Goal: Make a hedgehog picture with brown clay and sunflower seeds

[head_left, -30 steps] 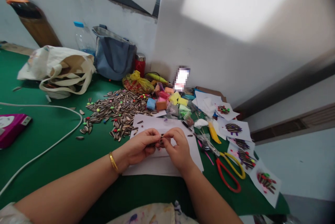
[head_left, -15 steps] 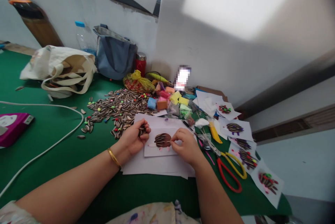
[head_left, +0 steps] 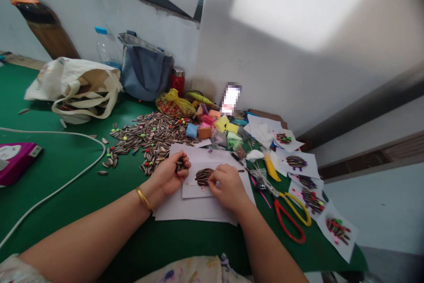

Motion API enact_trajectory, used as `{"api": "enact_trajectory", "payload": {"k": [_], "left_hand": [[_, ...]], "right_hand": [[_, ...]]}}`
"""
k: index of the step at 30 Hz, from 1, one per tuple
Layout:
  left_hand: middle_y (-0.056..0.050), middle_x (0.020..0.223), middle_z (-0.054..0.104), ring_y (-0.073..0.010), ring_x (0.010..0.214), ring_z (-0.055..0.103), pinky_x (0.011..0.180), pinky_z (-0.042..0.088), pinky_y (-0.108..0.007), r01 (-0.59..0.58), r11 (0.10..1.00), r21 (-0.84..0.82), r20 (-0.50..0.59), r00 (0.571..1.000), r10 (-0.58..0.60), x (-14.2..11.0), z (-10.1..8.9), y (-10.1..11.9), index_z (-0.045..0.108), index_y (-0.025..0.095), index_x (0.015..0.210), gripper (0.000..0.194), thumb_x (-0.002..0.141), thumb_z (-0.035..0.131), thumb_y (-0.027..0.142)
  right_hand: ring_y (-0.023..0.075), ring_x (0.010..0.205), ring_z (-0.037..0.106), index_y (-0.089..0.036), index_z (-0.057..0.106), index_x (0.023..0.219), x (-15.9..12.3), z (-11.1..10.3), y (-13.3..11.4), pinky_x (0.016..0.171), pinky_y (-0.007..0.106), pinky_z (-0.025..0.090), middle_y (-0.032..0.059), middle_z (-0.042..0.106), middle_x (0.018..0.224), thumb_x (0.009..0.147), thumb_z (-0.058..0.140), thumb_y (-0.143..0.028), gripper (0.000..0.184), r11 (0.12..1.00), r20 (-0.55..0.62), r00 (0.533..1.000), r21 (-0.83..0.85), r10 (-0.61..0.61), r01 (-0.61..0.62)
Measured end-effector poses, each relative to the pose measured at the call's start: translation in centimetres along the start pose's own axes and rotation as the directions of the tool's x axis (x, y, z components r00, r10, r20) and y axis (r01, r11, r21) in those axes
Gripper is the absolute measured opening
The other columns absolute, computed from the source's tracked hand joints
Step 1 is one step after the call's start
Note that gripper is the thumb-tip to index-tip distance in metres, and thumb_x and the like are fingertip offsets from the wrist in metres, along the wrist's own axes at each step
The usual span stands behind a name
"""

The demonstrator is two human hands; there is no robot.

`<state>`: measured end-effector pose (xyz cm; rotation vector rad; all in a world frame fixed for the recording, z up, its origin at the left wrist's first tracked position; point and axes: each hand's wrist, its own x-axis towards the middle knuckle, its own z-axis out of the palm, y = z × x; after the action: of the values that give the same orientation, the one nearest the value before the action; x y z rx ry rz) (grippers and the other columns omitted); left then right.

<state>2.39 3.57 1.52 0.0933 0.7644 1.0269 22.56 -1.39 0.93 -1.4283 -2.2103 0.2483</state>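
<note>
My left hand [head_left: 172,172] is curled palm up around several striped sunflower seeds [head_left: 179,164], beside the left edge of a small white sheet [head_left: 195,192]. On that sheet sits a brown clay figure [head_left: 202,177], rounded, with sunflower seeds set in rows over it and small pink bits below. My right hand [head_left: 228,188] is pinched at the figure's right side, covering part of it. Whatever lies between its fingertips is hidden. Larger white papers [head_left: 172,212] lie beneath the small sheet.
Loose sunflower seeds [head_left: 155,130] spread behind my left hand, with coloured clay packs [head_left: 212,128] beside them. Scissors [head_left: 289,216] and a yellow tool [head_left: 272,168] lie right, near finished seed pictures [head_left: 297,163]. A white cable [head_left: 66,132] crosses the green table [head_left: 126,254] at left.
My right hand has shifted left and slightly down, from the figure's right edge to over its right part. My left hand stays in place, closed around the seeds.
</note>
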Motion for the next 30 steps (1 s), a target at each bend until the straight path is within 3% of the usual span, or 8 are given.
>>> {"api": "enact_trajectory", "payload": {"k": [14,30], "left_hand": [[0.001,0.07,0.048,-0.0068,0.052,0.052,0.032,0.026,-0.011,0.007,1.0,0.013,0.013,1.0,-0.007,-0.01,-0.11,-0.08,0.05,0.016,0.08,0.013,0.093,0.051,0.015],[0.001,0.071,0.048,-0.0069,0.052,0.052,0.033,0.025,-0.011,0.01,1.0,0.0,0.01,1.0,-0.01,0.25,-0.26,-0.12,0.051,0.015,0.08,0.014,0.094,0.05,0.016]], "right_hand": [[0.021,0.087,0.05,-0.02,0.065,0.078,-0.17,0.47,-0.41,0.077,0.037,0.029,0.0036,0.063,0.086,0.083,0.067,-0.018,0.006,0.966,0.059,0.996,-0.246,-0.066,0.079],[0.0206,0.089,0.05,-0.021,0.067,0.08,-0.2,0.33,-0.68,0.08,0.036,0.027,0.0039,0.064,0.089,0.088,0.065,-0.022,0.008,0.956,0.109,0.994,-0.287,-0.03,0.06]]}}
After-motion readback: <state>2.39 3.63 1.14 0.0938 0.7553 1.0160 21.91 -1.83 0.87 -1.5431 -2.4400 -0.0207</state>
